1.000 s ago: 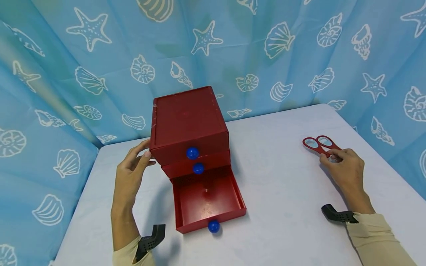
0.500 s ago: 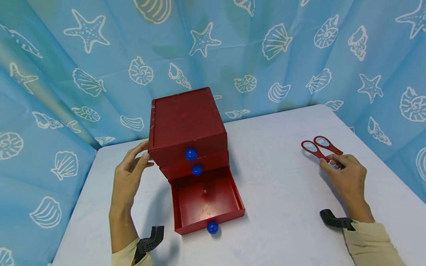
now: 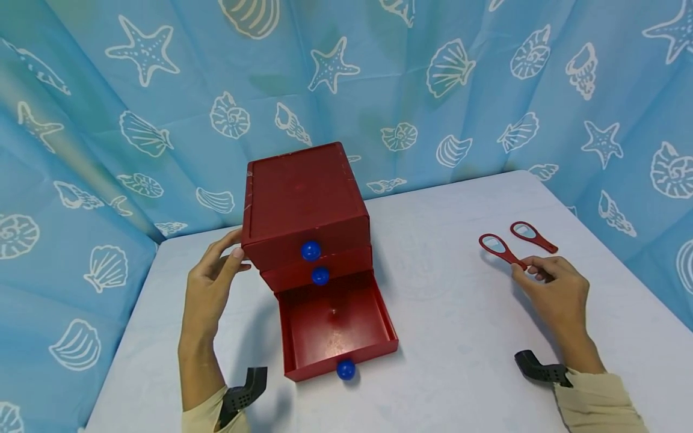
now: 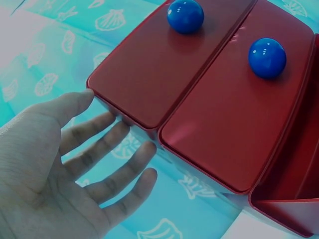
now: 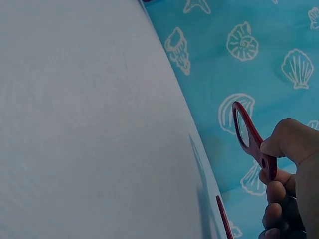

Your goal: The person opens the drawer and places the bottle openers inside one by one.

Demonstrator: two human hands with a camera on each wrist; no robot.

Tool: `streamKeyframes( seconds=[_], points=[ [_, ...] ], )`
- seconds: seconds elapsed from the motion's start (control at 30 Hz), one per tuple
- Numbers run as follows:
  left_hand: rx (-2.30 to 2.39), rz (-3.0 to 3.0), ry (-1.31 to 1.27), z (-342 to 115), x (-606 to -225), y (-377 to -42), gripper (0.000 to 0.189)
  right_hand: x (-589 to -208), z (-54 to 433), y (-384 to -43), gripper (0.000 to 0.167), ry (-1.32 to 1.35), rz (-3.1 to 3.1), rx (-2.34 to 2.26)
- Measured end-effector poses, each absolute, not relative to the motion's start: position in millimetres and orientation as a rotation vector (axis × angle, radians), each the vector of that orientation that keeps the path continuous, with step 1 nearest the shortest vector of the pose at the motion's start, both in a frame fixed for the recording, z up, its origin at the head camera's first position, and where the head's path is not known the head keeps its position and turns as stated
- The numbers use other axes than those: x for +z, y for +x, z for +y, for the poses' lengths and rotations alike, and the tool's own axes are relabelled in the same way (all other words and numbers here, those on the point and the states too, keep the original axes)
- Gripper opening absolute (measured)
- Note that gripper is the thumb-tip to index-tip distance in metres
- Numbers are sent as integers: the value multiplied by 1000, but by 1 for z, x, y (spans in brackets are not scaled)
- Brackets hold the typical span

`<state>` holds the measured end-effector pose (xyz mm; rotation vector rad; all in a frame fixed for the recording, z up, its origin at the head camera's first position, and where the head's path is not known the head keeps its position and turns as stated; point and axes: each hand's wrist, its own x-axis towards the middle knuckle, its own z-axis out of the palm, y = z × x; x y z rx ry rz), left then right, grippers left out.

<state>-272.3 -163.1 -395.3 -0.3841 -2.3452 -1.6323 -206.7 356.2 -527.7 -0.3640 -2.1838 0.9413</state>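
My right hand [image 3: 554, 288] pinches the handle of a small red magnifying glass [image 3: 494, 244] between thumb and fingers. In the right wrist view this magnifying glass [image 5: 244, 127] is held tilted above the table, its lens end pointing away from the hand. A second red magnifying glass [image 3: 525, 231] lies on the table just beyond that hand. My left hand [image 3: 212, 282] touches the left side of a dark red drawer unit [image 3: 300, 192] with spread, relaxed fingers. In the left wrist view the thumb and fingertips [image 4: 115, 118] sit at the unit's edge.
The unit's bottom drawer [image 3: 338, 322] is pulled out, with nothing in it. Two upper drawers with blue knobs [image 3: 311, 251] are closed. Behind the white table [image 3: 444, 313] hangs a blue curtain [image 3: 379, 90] with seashell prints.
My right hand has picked up one magnifying glass and moved it left, apart from the other. The left hand stays at the drawer unit's side.
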Motion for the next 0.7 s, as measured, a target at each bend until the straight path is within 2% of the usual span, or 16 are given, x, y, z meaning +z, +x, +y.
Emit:
streamKeyframes(
  seconds=[0.7],
  points=[
    [-1627, -2338, -375, -161, -394, -271, 40, -523, 327, -198, 15, -259, -2140, 1022]
  ],
)
